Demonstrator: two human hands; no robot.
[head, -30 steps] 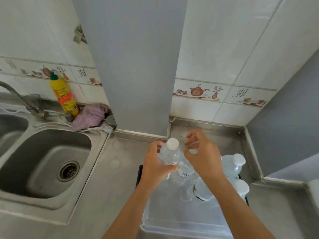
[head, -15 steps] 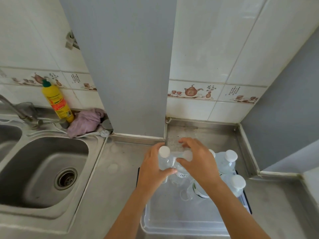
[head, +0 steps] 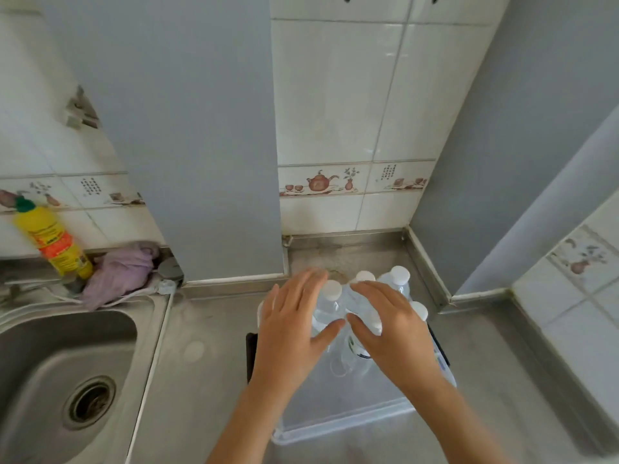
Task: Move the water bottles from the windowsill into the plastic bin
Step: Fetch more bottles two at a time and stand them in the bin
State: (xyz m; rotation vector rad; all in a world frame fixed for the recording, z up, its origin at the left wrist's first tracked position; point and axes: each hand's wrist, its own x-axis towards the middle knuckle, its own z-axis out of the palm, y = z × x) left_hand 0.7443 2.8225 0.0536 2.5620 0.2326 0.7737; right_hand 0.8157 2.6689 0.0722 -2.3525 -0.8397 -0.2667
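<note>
A clear plastic bin sits on the steel counter below me. Several clear water bottles with white caps stand upright in its far half. The nearest-left bottle stands between my two hands. My left hand is spread with straight fingers against that bottle's left side. My right hand lies flat with fingers extended over the other bottles, hiding most of them. A further bottle shows at the back right of the bin. The windowsill is out of view.
A steel sink lies to the left with its drain visible. A yellow detergent bottle and a crumpled purple cloth sit behind it. A grey wall column rises behind the bin, and tiled walls close the corner at right.
My left hand lowered the bottle it gripped into the bin and has released it, fingers now straightened. My right hand flattened over the other bottles. The view tilted upward.
</note>
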